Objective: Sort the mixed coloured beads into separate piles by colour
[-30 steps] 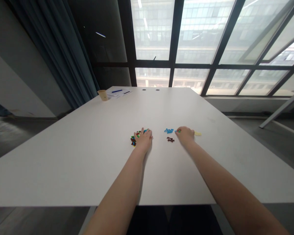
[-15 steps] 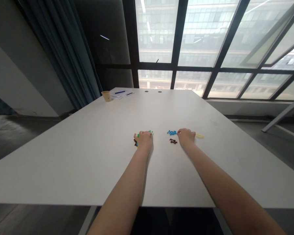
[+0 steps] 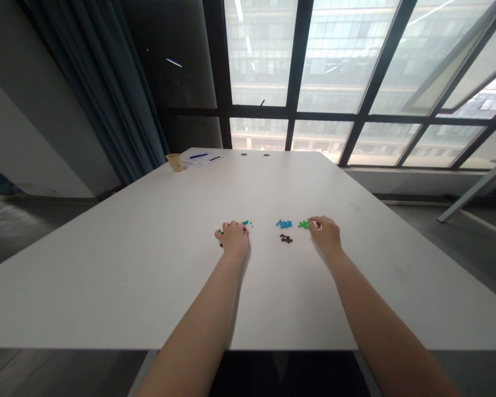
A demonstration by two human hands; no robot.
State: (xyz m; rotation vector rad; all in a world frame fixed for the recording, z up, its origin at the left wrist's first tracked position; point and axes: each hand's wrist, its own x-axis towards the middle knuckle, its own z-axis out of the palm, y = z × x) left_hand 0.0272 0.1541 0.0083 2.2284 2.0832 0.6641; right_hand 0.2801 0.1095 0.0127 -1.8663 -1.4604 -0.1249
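Note:
My left hand [image 3: 232, 238] rests curled on top of a mixed pile of small coloured pieces [image 3: 245, 223], hiding most of it. My right hand [image 3: 326, 234] lies further right with its fingertips pinched at a small green cluster [image 3: 303, 224]. Between the hands sit a small blue cluster [image 3: 284, 224] and a dark brown cluster [image 3: 286, 239]. All of it lies on a large white table [image 3: 149, 248]. Whether either hand holds a piece I cannot make out.
At the table's far left corner stand a tan paper cup [image 3: 174, 161] and papers with pens [image 3: 200, 158]. Large windows and a dark curtain [image 3: 107, 94] are behind the table. The floor drops away on both sides.
My right hand has shifted to the right, uncovering a green cluster and covering the pale yellow pieces seen earlier. My left hand has slid a little left over the mixed pile.

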